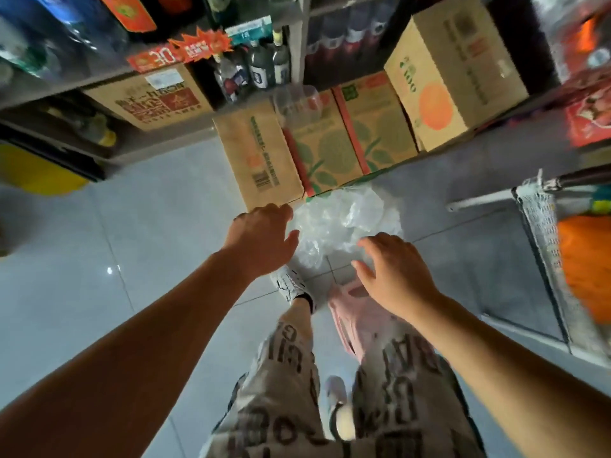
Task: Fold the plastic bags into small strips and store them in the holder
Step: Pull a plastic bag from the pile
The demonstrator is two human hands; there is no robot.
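The right hand (pixel 393 269) is spread and empty, the left hand (pixel 261 233) grip I cannot tell, so the slippery clear bags (pixel 337 219) may slide away when grabbed.

Both arms reach forward and down, bare. The left arm (pixel 132 342) enters from the lower left, nearly straight. The left hand (pixel 261 236) shows its back, with the fingers bent away out of sight and the thumb (pixel 291 235) stuck out to the right; whether it grips anything cannot be told. The right arm (pixel 496 352) enters from the lower right. The right hand (pixel 393 272) is held palm down, fingers loosely spread and gripping nothing. The hands are near each other but apart.
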